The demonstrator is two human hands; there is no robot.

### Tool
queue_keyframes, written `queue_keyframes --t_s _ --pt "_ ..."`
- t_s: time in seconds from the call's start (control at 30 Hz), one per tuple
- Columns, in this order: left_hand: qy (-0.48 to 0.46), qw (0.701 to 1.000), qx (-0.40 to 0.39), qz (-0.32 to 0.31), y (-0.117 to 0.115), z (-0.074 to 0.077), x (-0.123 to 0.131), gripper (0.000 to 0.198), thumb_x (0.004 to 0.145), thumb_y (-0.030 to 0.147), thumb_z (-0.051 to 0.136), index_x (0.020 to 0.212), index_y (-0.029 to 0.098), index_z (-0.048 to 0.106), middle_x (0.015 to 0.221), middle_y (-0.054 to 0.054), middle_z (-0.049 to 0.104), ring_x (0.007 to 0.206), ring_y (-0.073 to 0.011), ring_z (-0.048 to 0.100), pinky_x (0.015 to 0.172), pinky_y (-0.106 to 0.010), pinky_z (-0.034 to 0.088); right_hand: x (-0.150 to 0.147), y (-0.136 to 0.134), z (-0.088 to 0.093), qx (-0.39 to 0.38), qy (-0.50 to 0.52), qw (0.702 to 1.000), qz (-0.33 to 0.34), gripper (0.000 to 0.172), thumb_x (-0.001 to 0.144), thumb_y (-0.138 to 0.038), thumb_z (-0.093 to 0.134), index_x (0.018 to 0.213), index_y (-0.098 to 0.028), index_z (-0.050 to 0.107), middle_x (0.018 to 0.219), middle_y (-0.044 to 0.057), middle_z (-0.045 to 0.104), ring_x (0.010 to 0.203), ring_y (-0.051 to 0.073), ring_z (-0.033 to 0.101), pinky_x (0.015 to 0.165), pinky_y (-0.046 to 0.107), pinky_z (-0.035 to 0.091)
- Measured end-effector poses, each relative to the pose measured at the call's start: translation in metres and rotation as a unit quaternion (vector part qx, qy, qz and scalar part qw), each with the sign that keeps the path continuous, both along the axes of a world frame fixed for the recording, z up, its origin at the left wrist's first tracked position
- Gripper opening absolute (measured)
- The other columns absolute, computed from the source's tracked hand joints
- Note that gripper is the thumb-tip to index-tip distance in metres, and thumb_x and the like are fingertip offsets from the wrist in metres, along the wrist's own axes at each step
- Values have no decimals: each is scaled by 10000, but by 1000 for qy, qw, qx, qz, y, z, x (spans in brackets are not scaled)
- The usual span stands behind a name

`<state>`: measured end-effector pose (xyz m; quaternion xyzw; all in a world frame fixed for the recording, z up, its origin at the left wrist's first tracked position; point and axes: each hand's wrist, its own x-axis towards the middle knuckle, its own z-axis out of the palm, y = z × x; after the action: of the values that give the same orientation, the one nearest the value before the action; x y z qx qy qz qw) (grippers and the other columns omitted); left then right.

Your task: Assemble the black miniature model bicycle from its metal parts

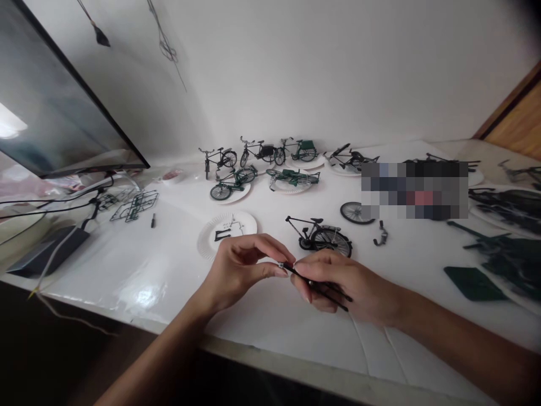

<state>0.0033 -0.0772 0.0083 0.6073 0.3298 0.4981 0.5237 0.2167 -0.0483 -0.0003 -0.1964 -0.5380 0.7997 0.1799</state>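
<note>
Near the table's front, my right hand (333, 279) is closed around a black model bicycle fork (323, 290), its two thin prongs pointing down to the right. My left hand (249, 262) pinches the fork's other end, where a small silvery piece shows between thumb and finger. Just behind my hands lies a black model bicycle frame (310, 230) with its rear wheel on and no front wheel. A loose spoked wheel (357, 212) and a small dark handlebar-like part (381, 234) lie to its right. Beyond my left hand, a white paper plate (205, 237) holds small black and silvery parts.
Several model bicycles (257, 151) stand or lie along the wall, some on plates. Green part frames (135, 206) and a small dark tool (153, 220) lie left, beside a monitor (63, 90) and cables. Green parts (477, 283) sit at right. A blurred patch hides part of the back right.
</note>
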Motion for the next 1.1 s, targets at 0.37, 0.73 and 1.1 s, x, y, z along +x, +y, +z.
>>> queue_keyframes --t_s 0.37,0.73,1.1 --pt "51 998 30 32 -4 -1 0 70 781 95 811 784 160 785 879 -71 776 810 -184 739 730 -281 617 -3 0 1 -28 -22 999 6 394 951 -409 542 641 -165 541 478 -82 331 426 66 245 439 246 164" --pt "173 982 -38 64 -3 4 -5 73 790 203 825 851 169 806 824 -44 781 775 -153 711 710 -215 558 -2 -14 0 703 -239 649 -162 300 981 -208 457 686 -176 503 611 -24 460 511 102 341 502 311 200" --pt "171 979 -98 53 -7 6 -1 120 767 217 838 861 154 798 774 -45 774 743 -157 716 690 -220 573 -5 -17 -1 763 -278 563 -154 237 948 -130 461 727 -177 531 648 5 509 511 127 357 490 321 177"
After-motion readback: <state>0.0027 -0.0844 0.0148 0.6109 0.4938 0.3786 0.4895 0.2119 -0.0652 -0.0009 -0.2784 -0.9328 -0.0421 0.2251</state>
